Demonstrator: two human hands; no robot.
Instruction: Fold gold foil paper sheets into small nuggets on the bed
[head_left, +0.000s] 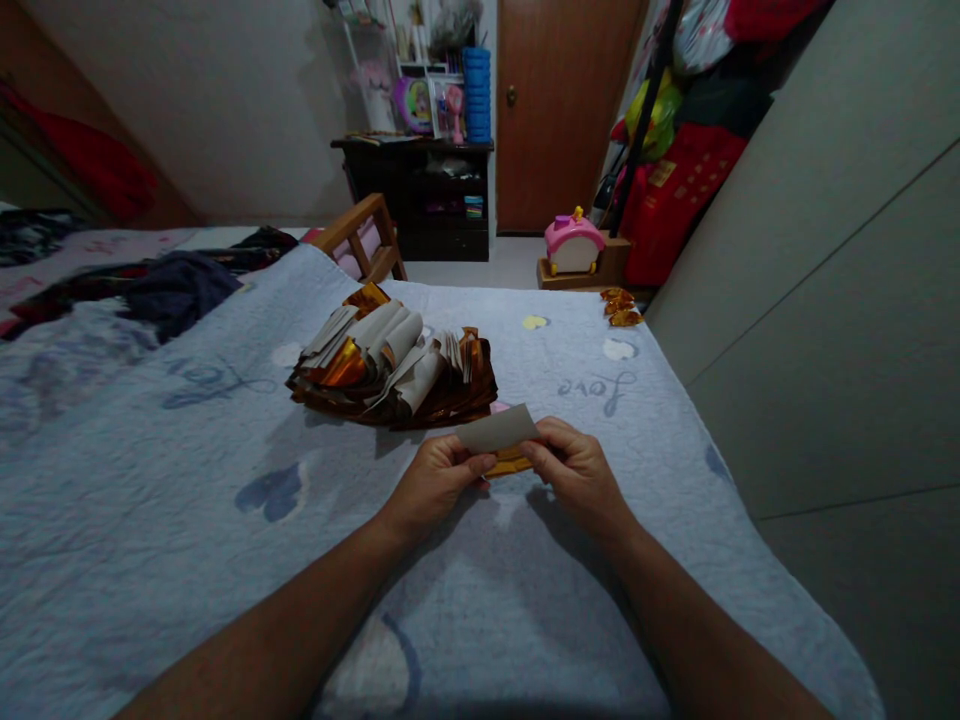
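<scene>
My left hand (435, 480) and my right hand (577, 470) are held together over a pale blue bedspread (225, 520). Both pinch one small sheet of paper (499, 432), grey-white on its upper face and gold foil underneath, partly folded. The fingers of each hand are closed on its edges. Just beyond the hands lies a heap of the same gold-and-white papers (394, 365), curled and overlapping.
Two folded gold pieces (619, 307) lie near the bed's far right corner. Dark clothes (172, 285) are piled at the far left. A grey wardrobe (840, 300) stands close on the right. Beyond the bed are a wooden chair (367, 240), a pink toy house (573, 243) and a dark shelf unit (435, 200).
</scene>
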